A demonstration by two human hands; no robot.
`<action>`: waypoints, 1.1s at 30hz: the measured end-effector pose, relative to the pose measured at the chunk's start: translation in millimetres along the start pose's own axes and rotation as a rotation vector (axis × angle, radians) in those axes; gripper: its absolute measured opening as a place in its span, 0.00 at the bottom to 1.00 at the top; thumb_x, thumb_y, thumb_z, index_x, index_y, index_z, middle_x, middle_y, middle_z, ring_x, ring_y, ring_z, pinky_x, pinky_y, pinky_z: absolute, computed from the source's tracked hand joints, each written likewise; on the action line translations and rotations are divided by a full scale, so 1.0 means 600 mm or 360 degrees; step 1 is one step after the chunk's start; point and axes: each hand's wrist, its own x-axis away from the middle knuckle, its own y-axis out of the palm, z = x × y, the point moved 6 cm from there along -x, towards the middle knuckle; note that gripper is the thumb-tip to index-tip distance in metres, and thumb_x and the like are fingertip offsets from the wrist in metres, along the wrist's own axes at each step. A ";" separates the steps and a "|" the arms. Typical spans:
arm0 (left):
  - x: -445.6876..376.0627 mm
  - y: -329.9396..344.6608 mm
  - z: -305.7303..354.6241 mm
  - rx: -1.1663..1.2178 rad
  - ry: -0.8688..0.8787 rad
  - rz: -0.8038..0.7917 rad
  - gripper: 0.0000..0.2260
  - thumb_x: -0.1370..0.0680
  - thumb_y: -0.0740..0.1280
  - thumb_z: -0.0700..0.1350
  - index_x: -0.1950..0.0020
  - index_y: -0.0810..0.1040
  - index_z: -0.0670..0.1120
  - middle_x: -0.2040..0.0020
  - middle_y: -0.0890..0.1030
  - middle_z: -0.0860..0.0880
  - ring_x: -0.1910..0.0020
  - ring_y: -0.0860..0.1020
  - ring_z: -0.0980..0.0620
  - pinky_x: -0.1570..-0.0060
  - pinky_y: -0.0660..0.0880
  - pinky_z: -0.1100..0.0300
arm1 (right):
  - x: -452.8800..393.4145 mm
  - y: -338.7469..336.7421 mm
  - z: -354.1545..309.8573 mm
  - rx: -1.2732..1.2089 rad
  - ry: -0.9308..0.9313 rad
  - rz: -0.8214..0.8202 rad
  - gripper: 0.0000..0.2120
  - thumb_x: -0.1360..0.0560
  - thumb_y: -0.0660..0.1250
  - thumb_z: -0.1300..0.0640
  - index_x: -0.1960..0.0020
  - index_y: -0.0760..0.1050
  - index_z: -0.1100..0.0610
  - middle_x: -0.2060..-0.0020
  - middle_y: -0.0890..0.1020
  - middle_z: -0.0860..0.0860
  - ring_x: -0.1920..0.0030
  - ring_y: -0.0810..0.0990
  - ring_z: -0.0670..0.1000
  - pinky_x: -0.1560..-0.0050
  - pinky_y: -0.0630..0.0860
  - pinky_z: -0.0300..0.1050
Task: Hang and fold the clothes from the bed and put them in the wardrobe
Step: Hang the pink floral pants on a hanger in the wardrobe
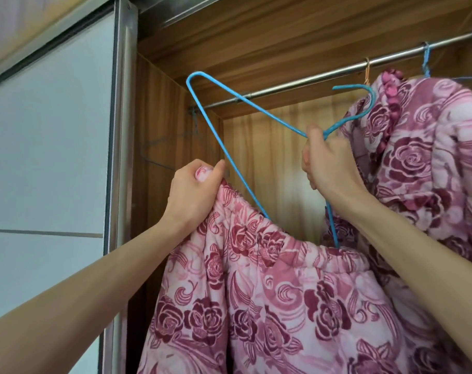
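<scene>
Pink padded trousers (256, 306) with a dark rose print hang in front of the open wardrobe. My left hand (194, 190) grips the left end of their elastic waistband. A blue wire hanger (216, 147) is tilted, its lower part inside the waistband and one corner pointing up left. My right hand (326, 160) grips the hanger's neck just below the hook, which sits under the metal rail (310, 78) without touching it. A matching rose-print jacket (423, 163) hangs on the rail at the right.
A sliding door (54, 157) with a metal frame stands at the left. Wooden wardrobe walls (159, 130) enclose the space. Two more hanger hooks, one orange (367, 71) and one blue (426, 60), sit on the rail at the right. A thin wire hanger (170, 147) hangs at far left.
</scene>
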 end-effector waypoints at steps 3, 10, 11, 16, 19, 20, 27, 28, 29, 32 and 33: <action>0.012 -0.002 0.004 0.0030 0.0014 0.0004 0.18 0.19 0.69 0.59 0.58 0.81 0.46 0.61 0.84 0.50 0.57 0.83 0.52 0.50 0.81 0.51 | 0.008 0.003 0.004 -0.0111 0.0030 -0.0145 0.17 0.18 0.57 0.52 0.65 0.73 0.54 0.78 0.63 0.47 0.78 0.61 0.49 0.72 0.60 0.44; 0.023 -0.014 -0.004 0.0024 0.0048 0.0053 0.14 0.18 0.58 0.46 0.60 0.77 0.42 0.62 0.81 0.50 0.59 0.79 0.51 0.54 0.77 0.50 | 0.051 0.002 0.016 -0.0293 0.0163 -0.0494 0.17 0.14 0.55 0.57 0.61 0.68 0.58 0.82 0.59 0.46 0.83 0.56 0.46 0.80 0.58 0.34; 0.023 -0.016 -0.003 0.0050 0.0059 0.0074 0.15 0.18 0.58 0.45 0.63 0.74 0.44 0.65 0.78 0.53 0.63 0.76 0.54 0.57 0.75 0.53 | 0.058 0.001 0.019 -0.0267 0.0184 -0.0559 0.18 0.14 0.55 0.56 0.61 0.68 0.58 0.82 0.59 0.46 0.83 0.55 0.46 0.80 0.58 0.34; 0.014 -0.041 -0.018 0.0146 0.0035 0.0270 0.16 0.18 0.56 0.42 0.66 0.63 0.47 0.68 0.69 0.49 0.66 0.66 0.57 0.64 0.66 0.59 | 0.095 -0.010 0.037 -0.0268 0.0303 -0.0821 0.18 0.14 0.55 0.54 0.60 0.68 0.60 0.82 0.57 0.47 0.83 0.54 0.46 0.81 0.58 0.33; 0.013 -0.048 -0.024 0.0154 0.0024 0.0288 0.17 0.17 0.56 0.41 0.67 0.64 0.47 0.69 0.69 0.50 0.69 0.66 0.60 0.68 0.66 0.66 | 0.104 -0.022 0.041 -0.0256 0.0327 -0.0929 0.18 0.14 0.55 0.53 0.61 0.67 0.60 0.81 0.56 0.49 0.84 0.52 0.46 0.81 0.58 0.33; 0.012 -0.050 -0.025 0.0151 0.0024 0.0288 0.17 0.17 0.56 0.41 0.67 0.64 0.46 0.69 0.69 0.50 0.69 0.66 0.60 0.69 0.66 0.68 | 0.106 -0.026 0.040 -0.0249 0.0336 -0.0964 0.19 0.14 0.56 0.53 0.61 0.67 0.60 0.80 0.56 0.50 0.84 0.52 0.47 0.81 0.58 0.33; 0.006 -0.074 -0.041 0.0112 0.0003 0.0334 0.16 0.17 0.57 0.39 0.60 0.81 0.38 0.64 0.80 0.49 0.65 0.75 0.62 0.64 0.72 0.70 | 0.132 -0.052 0.041 -0.0149 0.0599 -0.1289 0.18 0.27 0.64 0.46 0.66 0.70 0.59 0.78 0.56 0.49 0.81 0.53 0.44 0.79 0.58 0.30; 0.008 -0.074 -0.039 0.0106 0.0015 0.0325 0.17 0.17 0.57 0.39 0.60 0.81 0.39 0.64 0.80 0.50 0.65 0.76 0.63 0.64 0.73 0.70 | 0.134 -0.053 0.042 -0.0133 0.0634 -0.1331 0.18 0.29 0.66 0.44 0.66 0.70 0.59 0.78 0.56 0.49 0.81 0.53 0.44 0.79 0.59 0.30; 0.009 -0.073 -0.036 0.0096 0.0032 0.0317 0.17 0.17 0.57 0.39 0.61 0.81 0.39 0.64 0.80 0.50 0.65 0.76 0.63 0.63 0.73 0.70 | 0.135 -0.054 0.043 -0.0112 0.0667 -0.1377 0.18 0.31 0.67 0.43 0.66 0.70 0.58 0.78 0.55 0.49 0.81 0.52 0.44 0.78 0.59 0.30; 0.009 -0.075 -0.031 0.0007 0.0067 0.0305 0.18 0.16 0.56 0.41 0.60 0.80 0.41 0.63 0.81 0.50 0.63 0.77 0.64 0.63 0.72 0.72 | 0.141 -0.059 0.049 0.0046 0.0776 -0.1508 0.19 0.29 0.66 0.42 0.65 0.72 0.58 0.77 0.56 0.49 0.80 0.52 0.44 0.77 0.59 0.30; 0.007 -0.080 -0.031 -0.0031 0.0077 0.0312 0.18 0.16 0.55 0.41 0.60 0.80 0.42 0.62 0.80 0.50 0.63 0.77 0.65 0.63 0.71 0.73 | 0.144 -0.061 0.054 0.0139 0.0812 -0.1557 0.19 0.29 0.66 0.41 0.65 0.73 0.58 0.77 0.57 0.50 0.80 0.52 0.44 0.77 0.58 0.31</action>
